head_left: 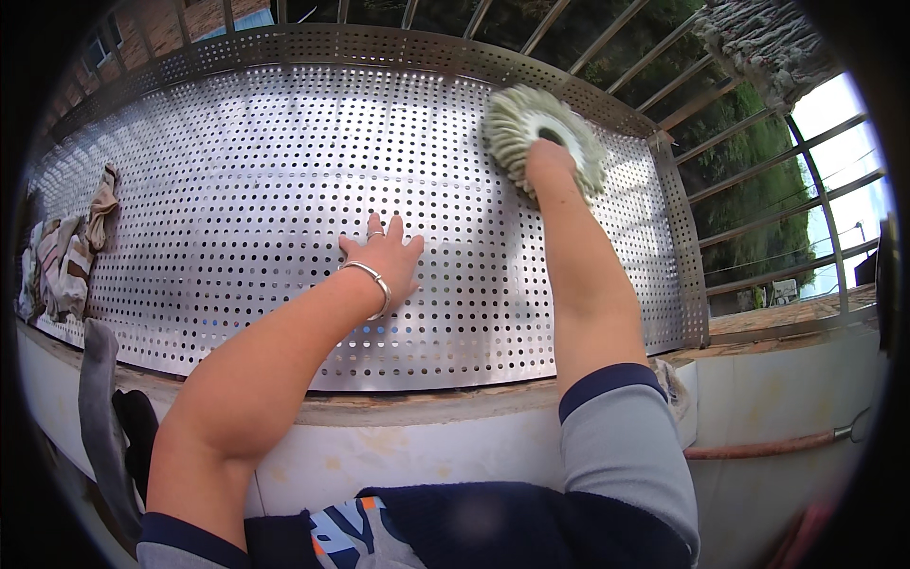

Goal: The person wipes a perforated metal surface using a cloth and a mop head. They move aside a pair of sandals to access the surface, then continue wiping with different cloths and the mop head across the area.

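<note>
A perforated metal sheet (298,178) with raised edges spreads before me. My left hand (384,256) rests palm down on its middle with the fingers spread, wearing a ring and a silver bangle, and holds nothing. Farther out and to the right, my right hand (551,156) grips a round mop head (508,135) of pale greenish strands at its white centre disc, against the sheet near its far right edge. The fingers of my right hand are mostly hidden by the hand itself and the disc.
Crumpled striped cloths (64,263) lie at the sheet's left end. Dark grey fabric (99,384) hangs over the near ledge. Metal railing bars (753,206) enclose the far and right sides. A stringy mop (768,43) hangs at upper right. A reddish pole (768,447) is at lower right.
</note>
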`<action>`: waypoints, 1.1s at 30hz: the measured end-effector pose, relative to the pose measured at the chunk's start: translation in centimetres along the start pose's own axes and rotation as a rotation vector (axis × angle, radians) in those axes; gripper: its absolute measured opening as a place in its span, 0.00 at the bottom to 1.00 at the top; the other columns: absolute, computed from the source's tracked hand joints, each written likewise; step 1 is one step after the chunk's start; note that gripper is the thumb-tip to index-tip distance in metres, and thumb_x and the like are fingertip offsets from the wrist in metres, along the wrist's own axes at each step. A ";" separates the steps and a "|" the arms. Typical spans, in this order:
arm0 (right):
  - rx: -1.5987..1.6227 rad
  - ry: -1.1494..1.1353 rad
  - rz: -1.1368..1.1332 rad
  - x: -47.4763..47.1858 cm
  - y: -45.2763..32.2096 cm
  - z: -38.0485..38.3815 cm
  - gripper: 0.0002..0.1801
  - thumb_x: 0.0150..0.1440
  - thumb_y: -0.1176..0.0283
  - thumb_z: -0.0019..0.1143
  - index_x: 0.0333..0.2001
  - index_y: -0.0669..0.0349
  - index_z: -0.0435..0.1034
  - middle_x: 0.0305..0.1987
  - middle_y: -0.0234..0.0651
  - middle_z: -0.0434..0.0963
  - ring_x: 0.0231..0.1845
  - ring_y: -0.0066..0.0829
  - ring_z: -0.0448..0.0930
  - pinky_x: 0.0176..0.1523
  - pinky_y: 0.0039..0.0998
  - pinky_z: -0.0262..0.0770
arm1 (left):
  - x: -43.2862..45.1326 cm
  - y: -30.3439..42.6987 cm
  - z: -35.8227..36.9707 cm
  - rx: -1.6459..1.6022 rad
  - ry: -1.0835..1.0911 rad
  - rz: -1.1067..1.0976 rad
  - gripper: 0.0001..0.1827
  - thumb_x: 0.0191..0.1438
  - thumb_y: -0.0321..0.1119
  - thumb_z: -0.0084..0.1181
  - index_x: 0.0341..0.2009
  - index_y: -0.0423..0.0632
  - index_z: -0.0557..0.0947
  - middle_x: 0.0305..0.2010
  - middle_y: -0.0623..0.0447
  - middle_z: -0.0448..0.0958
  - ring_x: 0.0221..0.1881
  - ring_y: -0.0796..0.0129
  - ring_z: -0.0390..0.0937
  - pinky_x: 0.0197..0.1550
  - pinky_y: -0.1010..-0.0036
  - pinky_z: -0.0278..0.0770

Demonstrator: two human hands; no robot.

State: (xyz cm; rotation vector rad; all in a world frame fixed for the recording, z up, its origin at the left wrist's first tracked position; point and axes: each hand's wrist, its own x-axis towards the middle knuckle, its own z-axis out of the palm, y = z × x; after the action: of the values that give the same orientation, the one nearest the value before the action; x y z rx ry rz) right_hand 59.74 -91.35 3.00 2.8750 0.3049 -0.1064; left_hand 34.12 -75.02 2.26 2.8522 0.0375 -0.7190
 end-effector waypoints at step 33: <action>0.170 -0.533 -0.755 -20.4 -6.5 -1.7 0.30 0.41 0.65 0.68 0.41 0.73 0.61 0.35 0.57 0.76 0.39 0.52 0.78 0.45 0.40 0.75 | 2.0 -4.4 -2.0 -0.356 0.288 -0.222 0.16 0.55 0.31 0.47 0.49 0.44 0.71 0.54 0.44 0.70 0.54 0.53 0.72 0.53 0.61 0.73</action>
State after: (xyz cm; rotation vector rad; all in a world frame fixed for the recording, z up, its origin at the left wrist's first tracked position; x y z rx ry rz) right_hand 38.57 -88.78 5.07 2.5751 1.2753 -1.0374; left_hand 36.51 -70.35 2.22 2.6011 0.4802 -0.2918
